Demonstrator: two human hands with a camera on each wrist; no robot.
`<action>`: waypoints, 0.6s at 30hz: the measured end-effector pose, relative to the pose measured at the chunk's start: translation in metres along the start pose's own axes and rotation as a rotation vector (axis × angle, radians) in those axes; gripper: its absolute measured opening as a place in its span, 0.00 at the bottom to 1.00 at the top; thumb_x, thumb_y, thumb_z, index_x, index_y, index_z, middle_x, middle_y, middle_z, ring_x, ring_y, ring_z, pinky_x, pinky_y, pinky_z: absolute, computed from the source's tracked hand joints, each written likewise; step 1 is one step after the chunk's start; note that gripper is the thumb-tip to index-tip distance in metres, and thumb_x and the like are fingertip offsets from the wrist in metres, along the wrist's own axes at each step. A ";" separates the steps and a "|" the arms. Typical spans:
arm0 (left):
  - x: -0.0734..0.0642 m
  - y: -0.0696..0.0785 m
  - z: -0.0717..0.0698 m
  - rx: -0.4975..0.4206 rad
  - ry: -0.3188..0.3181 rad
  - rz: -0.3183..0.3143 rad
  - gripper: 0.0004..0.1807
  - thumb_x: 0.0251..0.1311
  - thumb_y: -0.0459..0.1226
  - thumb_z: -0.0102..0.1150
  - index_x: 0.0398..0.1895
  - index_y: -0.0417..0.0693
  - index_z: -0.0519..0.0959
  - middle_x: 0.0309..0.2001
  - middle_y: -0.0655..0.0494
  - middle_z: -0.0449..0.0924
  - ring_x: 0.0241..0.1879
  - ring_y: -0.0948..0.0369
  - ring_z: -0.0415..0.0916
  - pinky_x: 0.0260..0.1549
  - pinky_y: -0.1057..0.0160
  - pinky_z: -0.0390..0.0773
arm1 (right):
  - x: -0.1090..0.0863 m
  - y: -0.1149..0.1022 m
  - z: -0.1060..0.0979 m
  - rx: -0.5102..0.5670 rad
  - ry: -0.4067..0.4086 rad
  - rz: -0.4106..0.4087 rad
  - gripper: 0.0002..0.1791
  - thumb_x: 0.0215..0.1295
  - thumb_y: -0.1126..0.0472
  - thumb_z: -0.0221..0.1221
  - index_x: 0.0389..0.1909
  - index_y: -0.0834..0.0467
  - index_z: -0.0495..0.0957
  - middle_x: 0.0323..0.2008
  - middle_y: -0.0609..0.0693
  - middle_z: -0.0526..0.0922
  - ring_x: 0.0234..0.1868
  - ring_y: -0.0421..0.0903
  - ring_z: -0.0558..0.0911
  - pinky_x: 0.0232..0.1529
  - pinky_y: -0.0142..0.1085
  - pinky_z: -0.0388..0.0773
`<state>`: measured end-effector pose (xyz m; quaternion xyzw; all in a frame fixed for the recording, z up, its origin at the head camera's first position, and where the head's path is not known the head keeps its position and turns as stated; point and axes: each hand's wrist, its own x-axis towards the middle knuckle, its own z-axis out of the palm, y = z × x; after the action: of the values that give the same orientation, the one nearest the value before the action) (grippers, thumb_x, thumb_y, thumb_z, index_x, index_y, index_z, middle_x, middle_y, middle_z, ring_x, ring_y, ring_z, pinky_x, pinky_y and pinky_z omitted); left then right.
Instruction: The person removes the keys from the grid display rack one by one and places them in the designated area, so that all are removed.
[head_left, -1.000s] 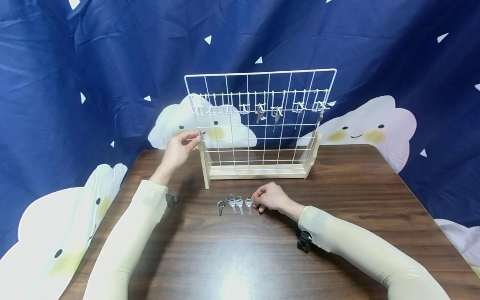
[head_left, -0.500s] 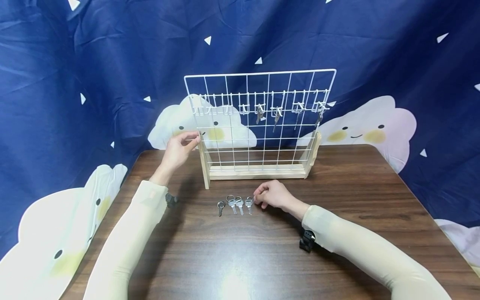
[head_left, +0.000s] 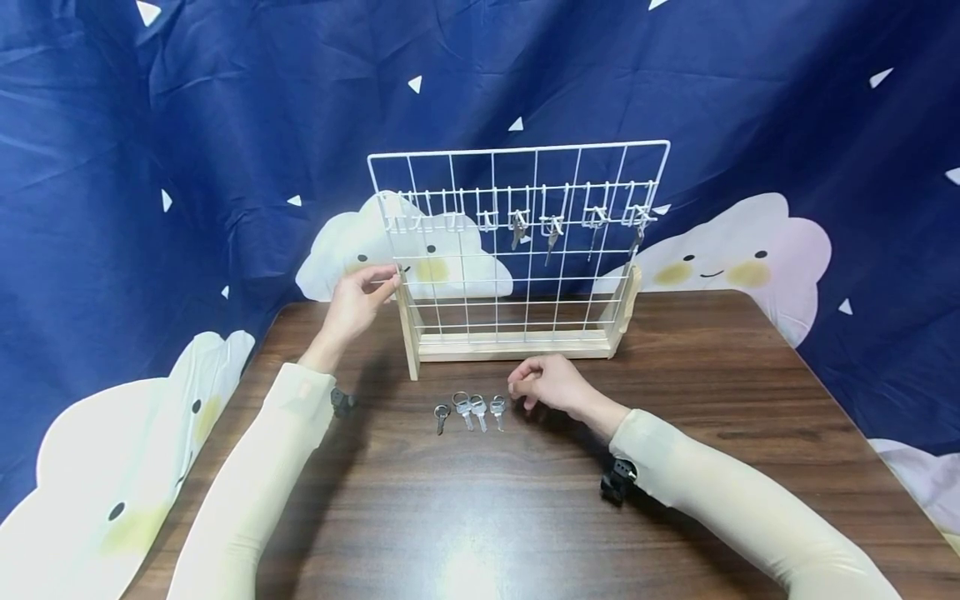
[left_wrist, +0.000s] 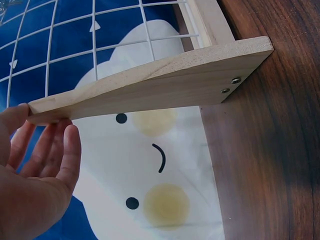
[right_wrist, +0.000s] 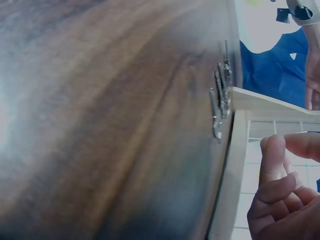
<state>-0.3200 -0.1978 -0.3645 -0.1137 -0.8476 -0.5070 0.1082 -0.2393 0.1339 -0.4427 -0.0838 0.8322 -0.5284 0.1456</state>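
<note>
My left hand [head_left: 352, 308] pinches the upper end of the wooden side panel [left_wrist: 150, 82] of a key rack, thumb on one side and fingers on the other. The rack's white wire grid [head_left: 495, 279] stands upright. Several silver keys with rings lie in a row on the table in front of it, among them a leftmost key [head_left: 441, 418] and a rightmost key [head_left: 498, 410]. Just right of that rightmost key is my right hand [head_left: 555, 385], its fingers loosely bent, thumb and index fingertip close together. Nothing shows between them in the right wrist view.
White hooks run across the grid. Keys hang from hooks on its right half, including one key [head_left: 518, 232] near the middle and another key [head_left: 552, 242] beside it. The brown wooden table [head_left: 420, 500] ends before a blue cloth backdrop [head_left: 225, 108] with clouds.
My right hand has drawn back from the rightmost key, slightly up and to the right. The keys on the table stay put, and my left hand keeps its hold on the side panel.
</note>
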 end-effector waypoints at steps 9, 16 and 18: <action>0.001 -0.001 0.001 -0.014 -0.001 -0.003 0.22 0.67 0.44 0.62 0.59 0.41 0.79 0.59 0.42 0.81 0.53 0.47 0.84 0.50 0.52 0.87 | -0.004 -0.019 -0.010 0.006 0.025 -0.046 0.10 0.61 0.63 0.66 0.40 0.64 0.84 0.33 0.62 0.89 0.22 0.47 0.85 0.22 0.33 0.79; 0.000 -0.001 0.000 0.003 0.001 -0.002 0.22 0.68 0.44 0.62 0.60 0.42 0.79 0.59 0.42 0.82 0.52 0.47 0.84 0.49 0.56 0.87 | -0.005 -0.032 -0.018 0.018 0.079 -0.096 0.10 0.61 0.63 0.67 0.41 0.64 0.84 0.33 0.57 0.90 0.23 0.48 0.86 0.34 0.37 0.86; 0.000 -0.001 0.000 -0.001 0.002 -0.003 0.22 0.68 0.44 0.62 0.60 0.42 0.79 0.59 0.42 0.82 0.51 0.47 0.84 0.49 0.55 0.87 | -0.004 -0.034 -0.020 0.027 0.094 -0.109 0.08 0.61 0.63 0.67 0.40 0.63 0.84 0.34 0.58 0.90 0.23 0.49 0.86 0.34 0.37 0.87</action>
<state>-0.3205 -0.1981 -0.3652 -0.1118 -0.8473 -0.5078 0.1082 -0.2431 0.1372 -0.4032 -0.1021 0.8250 -0.5502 0.0784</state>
